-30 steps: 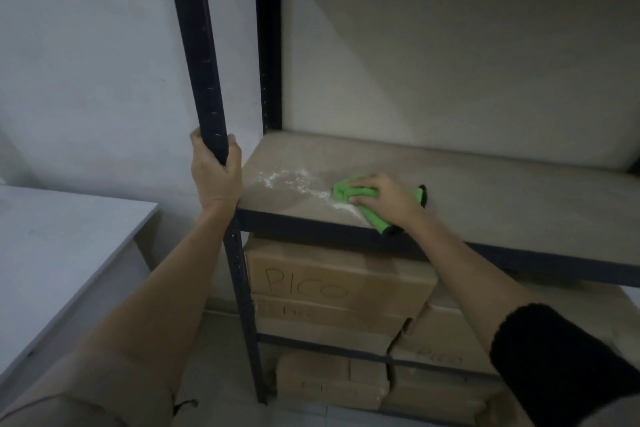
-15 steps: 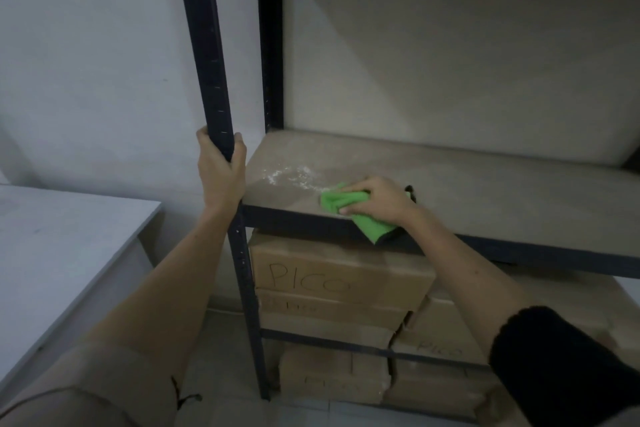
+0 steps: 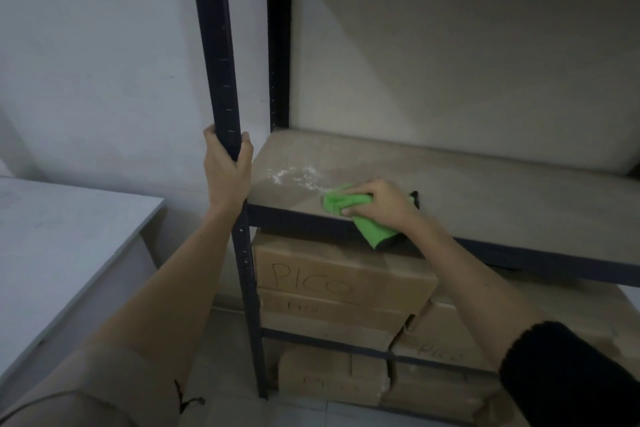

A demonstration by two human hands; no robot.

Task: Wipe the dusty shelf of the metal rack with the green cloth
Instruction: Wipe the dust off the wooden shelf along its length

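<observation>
I see the green cloth (image 3: 349, 210) bunched on the front edge of the shelf (image 3: 485, 191), one corner hanging over the dark front rail. My right hand (image 3: 379, 203) lies on top of it, palm down, fingers curled round the bunched fabric with the fingertips pointing left. The right forearm runs in low from the lower right, wrist just past the shelf edge, with a black sleeve (image 3: 571, 374) pushed up near the elbow. Just left of the cloth a patch of white dust (image 3: 294, 175) lies on the board. My left hand (image 3: 227, 170) wraps the rack's front left post (image 3: 218, 45) level with the shelf, thumb on one side, fingers round the other, arm reaching straight up from the lower left. Under the shelf sit cardboard boxes (image 3: 339, 281), one marked "PICO". A white table (image 3: 62, 229) stands to the left.
</observation>
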